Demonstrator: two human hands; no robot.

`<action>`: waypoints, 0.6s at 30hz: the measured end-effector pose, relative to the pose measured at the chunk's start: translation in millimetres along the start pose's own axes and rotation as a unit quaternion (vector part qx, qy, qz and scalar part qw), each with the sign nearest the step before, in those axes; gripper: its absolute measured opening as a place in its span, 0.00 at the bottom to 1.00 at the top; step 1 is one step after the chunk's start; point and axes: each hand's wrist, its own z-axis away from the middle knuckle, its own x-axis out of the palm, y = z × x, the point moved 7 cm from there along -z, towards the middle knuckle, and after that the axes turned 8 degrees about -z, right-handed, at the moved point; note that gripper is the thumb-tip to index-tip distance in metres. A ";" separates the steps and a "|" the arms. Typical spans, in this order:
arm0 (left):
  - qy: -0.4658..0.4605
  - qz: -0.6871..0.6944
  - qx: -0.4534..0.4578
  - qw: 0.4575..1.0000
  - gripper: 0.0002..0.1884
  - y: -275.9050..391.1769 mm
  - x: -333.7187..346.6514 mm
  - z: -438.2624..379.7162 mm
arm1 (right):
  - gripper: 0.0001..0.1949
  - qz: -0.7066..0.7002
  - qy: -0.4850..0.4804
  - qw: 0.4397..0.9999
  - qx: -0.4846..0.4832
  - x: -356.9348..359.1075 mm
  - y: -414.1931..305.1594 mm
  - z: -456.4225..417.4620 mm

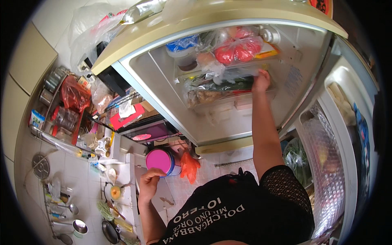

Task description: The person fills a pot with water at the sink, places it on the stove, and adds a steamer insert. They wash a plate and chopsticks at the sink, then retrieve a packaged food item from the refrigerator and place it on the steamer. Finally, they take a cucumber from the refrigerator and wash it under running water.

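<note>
My right hand (261, 80) reaches into the refrigerator compartment (196, 121), its fingers closed at the right end of a clear plastic bag of dark green vegetables (235, 84). That bag lies on a shelf, beside and above a bag of tan, knobbly food (202, 97). On the shelf above sit pink-red plastic bags with rounded contents (239, 50) and a tub with a blue lid (182, 52). Away from the fridge, my left hand (150, 182) hangs with curled fingers and nothing visible in it, near a bucket with a pink lid (158, 160).
The fridge door (340, 137) stands open at right, its shelves loaded with bagged food. An orange plastic bag (190, 165) is beside the bucket. Left are a wire rack (122, 104), a counter with a frying pan (110, 231), and hanging utensils including a ladle (73, 209).
</note>
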 end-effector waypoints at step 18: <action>-0.085 -0.039 -0.006 0.996 0.13 1.9 40.6 -6.6 | 0.30 0.772 -0.170 0.581 -0.191 77.5 11.4 27.5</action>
